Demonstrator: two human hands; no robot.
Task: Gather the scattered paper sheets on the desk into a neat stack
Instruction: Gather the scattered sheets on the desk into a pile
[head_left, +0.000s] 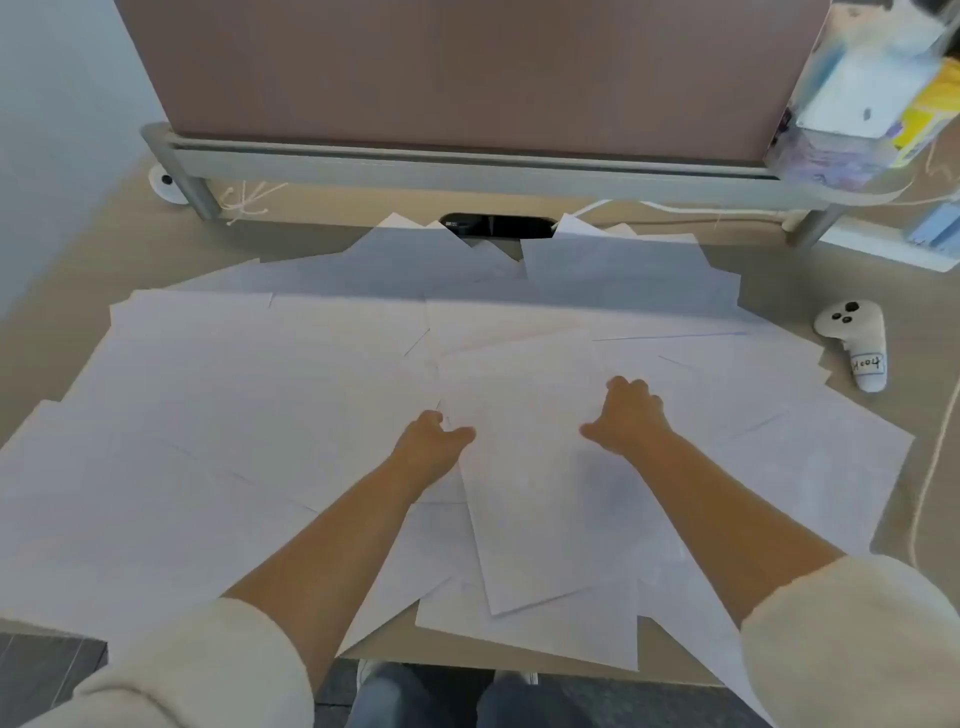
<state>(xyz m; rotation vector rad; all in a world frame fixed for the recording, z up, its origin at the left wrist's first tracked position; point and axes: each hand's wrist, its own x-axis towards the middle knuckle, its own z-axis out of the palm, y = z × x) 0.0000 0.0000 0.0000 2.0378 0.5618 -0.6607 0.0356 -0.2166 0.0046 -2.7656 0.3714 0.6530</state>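
Observation:
Several white paper sheets lie scattered and overlapping across most of the desk. One tilted sheet lies on top in the middle, near the front edge. My left hand grips this sheet's left edge, with the thumb on top and the fingers curled. At the sheet's right edge my right hand holds it, fingers curled and thumb pointing left across the paper. Both forearms reach in from below in rolled-up cream sleeves.
A white hand controller lies on the desk at the right, beside a pale cable. A brown partition on a grey metal rail closes the back. A clear box of items stands at the back right. Some sheets overhang the front edge.

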